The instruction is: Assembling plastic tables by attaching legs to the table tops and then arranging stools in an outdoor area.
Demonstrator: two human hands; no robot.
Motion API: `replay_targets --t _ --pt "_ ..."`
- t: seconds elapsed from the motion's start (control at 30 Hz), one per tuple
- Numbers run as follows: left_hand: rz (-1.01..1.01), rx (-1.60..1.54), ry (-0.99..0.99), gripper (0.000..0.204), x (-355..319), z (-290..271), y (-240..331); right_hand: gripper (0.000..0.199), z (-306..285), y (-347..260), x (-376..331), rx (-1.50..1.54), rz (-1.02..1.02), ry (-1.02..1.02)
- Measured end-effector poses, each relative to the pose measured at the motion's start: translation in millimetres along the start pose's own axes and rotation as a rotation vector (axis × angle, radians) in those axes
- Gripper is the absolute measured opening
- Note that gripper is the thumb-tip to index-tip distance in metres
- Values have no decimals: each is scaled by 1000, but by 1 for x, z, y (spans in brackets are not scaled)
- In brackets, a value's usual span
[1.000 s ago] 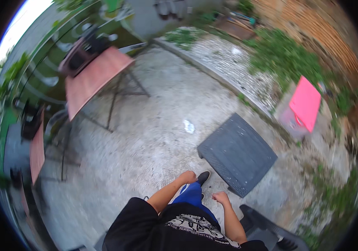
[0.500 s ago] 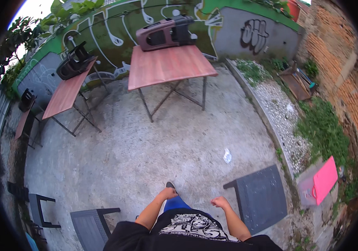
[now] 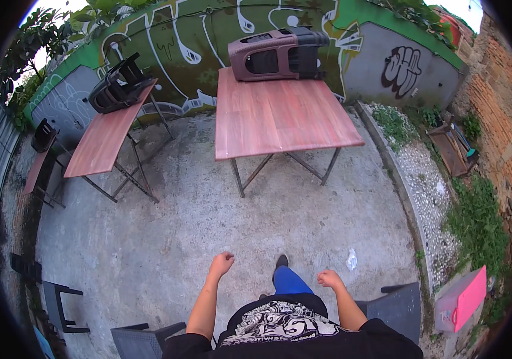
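My left hand (image 3: 222, 263) hangs over the concrete floor with its fingers loosely curled, and nothing shows in it. Out in front of my body on the other side is my right hand (image 3: 329, 279), also curled and holding nothing that I can see. Neither hand touches anything. Ahead of me stands a table (image 3: 286, 119) with a reddish wood-pattern top and metal legs. Stacked maroon and black plastic chairs (image 3: 262, 60) lie on their side along its far edge. A crumpled white scrap (image 3: 351, 259) lies on the floor beyond my right hand.
A second table (image 3: 97, 143) with a tipped chair (image 3: 118, 84) stands left, a third table (image 3: 35, 170) beyond it. Grey low tables (image 3: 139, 342) (image 3: 396, 311) flank me. A pink-lidded box (image 3: 470, 299) sits right, by a gravel strip (image 3: 426, 191). A painted wall (image 3: 178, 54) closes the far side.
I have stepped forward, so the tables ahead look nearer and the low grey tables slip toward the lower edge. My left hand has swung forward and away from my leg.
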State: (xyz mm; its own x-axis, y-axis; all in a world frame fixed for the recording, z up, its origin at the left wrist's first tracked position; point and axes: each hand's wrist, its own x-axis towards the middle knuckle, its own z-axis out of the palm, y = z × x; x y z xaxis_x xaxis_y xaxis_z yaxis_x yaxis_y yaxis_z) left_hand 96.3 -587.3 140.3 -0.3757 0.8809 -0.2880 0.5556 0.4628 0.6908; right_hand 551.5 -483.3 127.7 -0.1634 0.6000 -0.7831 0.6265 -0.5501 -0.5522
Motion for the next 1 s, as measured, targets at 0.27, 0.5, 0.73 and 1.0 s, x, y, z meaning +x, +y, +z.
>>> replay_targets --t 0.27,0.5,0.73,1.0 --pt "10 -207 260 20 201 -63 46 25 -22 -232 155 80 -176 -203" --pt "51 -302 497 20 337 -161 51 25 -14 -572 215 -3 -617 -356" --pt "-71 -309 417 23 436 -234 -69 27 46 -754 296 221 -735 -223" --pt "-205 -213 314 22 525 -388 -185 36 125 -878 395 548 -770 31"
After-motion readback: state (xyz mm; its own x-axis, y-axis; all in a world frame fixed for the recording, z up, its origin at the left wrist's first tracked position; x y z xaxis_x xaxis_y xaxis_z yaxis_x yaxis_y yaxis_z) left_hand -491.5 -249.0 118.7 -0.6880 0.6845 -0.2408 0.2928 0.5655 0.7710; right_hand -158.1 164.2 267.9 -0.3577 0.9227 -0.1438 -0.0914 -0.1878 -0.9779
